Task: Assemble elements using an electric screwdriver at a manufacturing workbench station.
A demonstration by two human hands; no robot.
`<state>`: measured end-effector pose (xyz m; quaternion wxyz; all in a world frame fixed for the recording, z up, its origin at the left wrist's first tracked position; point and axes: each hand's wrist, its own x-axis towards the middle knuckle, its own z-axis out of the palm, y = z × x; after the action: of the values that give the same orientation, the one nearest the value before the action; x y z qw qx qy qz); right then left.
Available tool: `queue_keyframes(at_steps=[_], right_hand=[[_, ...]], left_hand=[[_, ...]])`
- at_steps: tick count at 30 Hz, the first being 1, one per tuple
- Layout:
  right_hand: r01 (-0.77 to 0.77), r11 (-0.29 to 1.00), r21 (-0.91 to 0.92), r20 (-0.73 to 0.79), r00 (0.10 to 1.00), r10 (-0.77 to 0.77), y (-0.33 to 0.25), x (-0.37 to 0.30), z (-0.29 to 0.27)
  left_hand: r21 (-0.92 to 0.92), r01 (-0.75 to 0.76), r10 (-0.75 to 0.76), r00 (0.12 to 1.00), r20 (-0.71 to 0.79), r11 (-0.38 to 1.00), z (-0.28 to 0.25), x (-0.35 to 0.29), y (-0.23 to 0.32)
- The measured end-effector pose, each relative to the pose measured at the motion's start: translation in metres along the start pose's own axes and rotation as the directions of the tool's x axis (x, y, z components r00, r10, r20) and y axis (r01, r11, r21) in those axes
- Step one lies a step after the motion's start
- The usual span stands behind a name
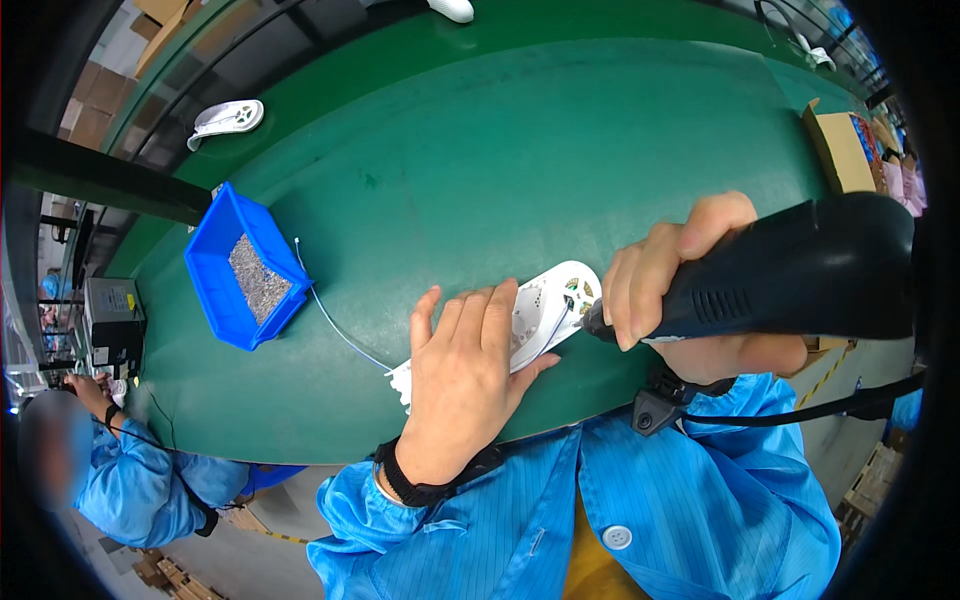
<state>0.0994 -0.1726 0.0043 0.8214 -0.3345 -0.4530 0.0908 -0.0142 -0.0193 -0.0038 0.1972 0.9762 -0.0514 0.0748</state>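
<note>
Fingers (470,325), left hand (450,370): extended and laid across a white housing (560,285), thumb along its lower edge, holding it between them. White housing: one, elongated, round-ended, hollow side up with a wire inside; located just below the centre of the frame, slanting up to the right. Right hand (645,275): fingers wrapped around a black power screwdriver (790,275), right of centre; its nose is at the housing's rounded end, though I cannot tell whether the bit touches. Thin pale cable (335,322): one, curving from the housing's left end up toward the bin. Blue bin (213,285): one, left of centre, tilted in my view, containing many small greyish pieces (255,280), too small for me to identify singly. Green tabletop (600,130): supports all the above, its edges bowed by my lens. Second white shell (230,118): upper left, well apart from the hands. Cardboard box (840,150): right edge, upper half, its contents partly visible to me. Dark boxy unit (112,320): left edge. Blue smock (700,500): bottom of the frame, with black wristband (405,485) at the left cuff. Co-worker (140,490): lower left, in blue, seated at the table's side.
</note>
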Motion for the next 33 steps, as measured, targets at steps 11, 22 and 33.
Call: queue_keyframes(at_steps=[11, 22, 33], right_hand=[[0.029, 0.999, -0.024, 0.185, 0.982, -0.024, 0.01, 0.004, -0.006], [-0.515, 0.853, 0.08, 0.246, 0.84, 0.484, -0.013, 0.003, 0.003], [-0.36, 0.637, -0.682, 0.386, 0.563, 0.731, 0.003, 0.031, -0.014]], left_hand=[[0.037, -0.026, 0.027, 0.999, -0.033, 0.999, 0.001, 0.006, -0.001], [-0.053, -0.03, 0.028, 0.999, -0.025, 0.998, -0.002, -0.009, -0.01], [-0.023, -0.063, 0.058, 0.985, -0.165, 0.998, -0.047, 0.003, -0.04]])
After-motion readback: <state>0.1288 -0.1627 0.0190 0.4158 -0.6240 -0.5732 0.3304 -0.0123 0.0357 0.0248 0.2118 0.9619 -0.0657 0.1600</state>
